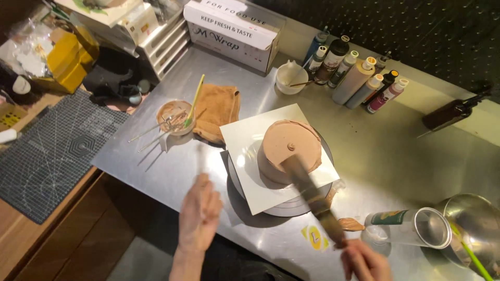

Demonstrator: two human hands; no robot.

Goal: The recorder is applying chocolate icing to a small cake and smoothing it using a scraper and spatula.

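- My right hand (364, 260) is clamped on a long palette knife (307, 190), its blurred blade lying across the top of the brown-frosted cake (291, 151).
- The cake sits on a white square board (245, 138) atop the turntable (286, 208), mid-table.
- My left hand (199, 216) hovers flat, fingers together, holding nothing, just left of the turntable.
- A glass bowl (175, 117) holds brown cream and metal tools.
- A white cup (289, 77) holds a stick.
- A steel bowl (476, 226) holds a green spatula.
- Sauce bottles (354, 78) line the back wall.
- A white oblong wrap box (234, 31) is behind.

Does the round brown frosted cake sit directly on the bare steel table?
No, the round brown frosted cake rests on a white square board atop a turntable.
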